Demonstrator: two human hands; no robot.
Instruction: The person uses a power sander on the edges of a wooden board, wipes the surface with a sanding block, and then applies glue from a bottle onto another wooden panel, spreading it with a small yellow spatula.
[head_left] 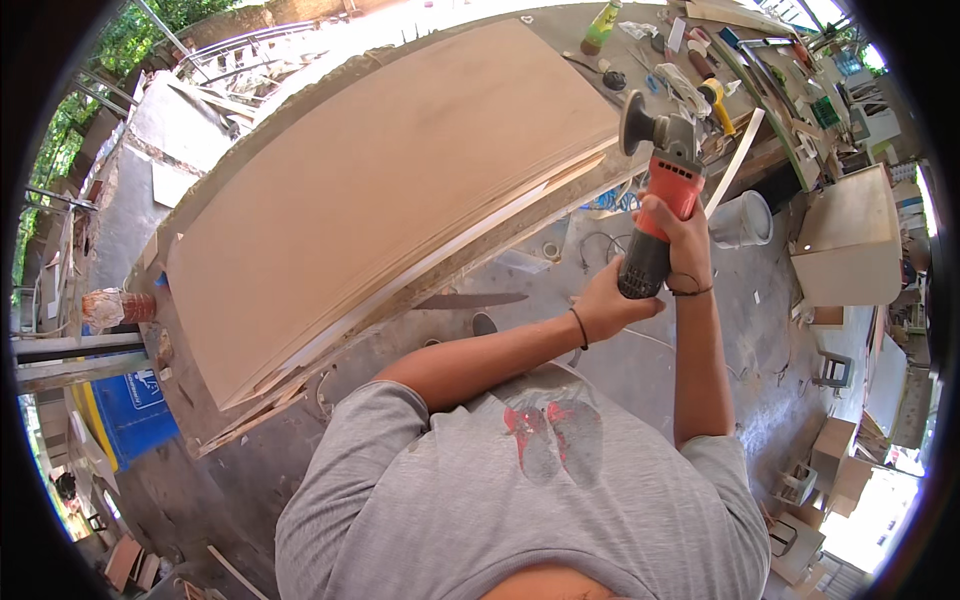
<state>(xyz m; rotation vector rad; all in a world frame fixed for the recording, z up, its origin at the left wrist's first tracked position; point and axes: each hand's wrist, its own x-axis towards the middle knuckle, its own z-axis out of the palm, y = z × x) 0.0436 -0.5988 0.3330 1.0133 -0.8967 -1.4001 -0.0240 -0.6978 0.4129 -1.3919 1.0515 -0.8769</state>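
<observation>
In the head view, the person holds a red and black angle grinder (673, 182) at about two o'clock from the middle, and both hands are closed on it. The right hand (690, 238) is wrapped around the red body and the upper part of the black handle, while the left hand (607, 303) holds the rear end of this handle, toward three o'clock. The grinder points upward, and its round disc (634, 123) is turned to the left, near the right end of a large brown board (390, 200); whether disc and board touch, one cannot tell. The board lies on a worktable (185, 370) and spreads from nine o'clock to twelve o'clock. A dark band is on each wrist, and the person wears a grey shirt (470, 510) with a red and dark print. At one o'clock stands a green-labelled bottle (600, 28), and between one and two o'clock lies a yellow tool (714, 100). A long pale strip (737, 162) and a whitish bucket (745, 220) are just beyond the right hand. At eight o'clock there is a blue bin (140, 415), and near three o'clock a wooden cabinet (850, 240).
</observation>
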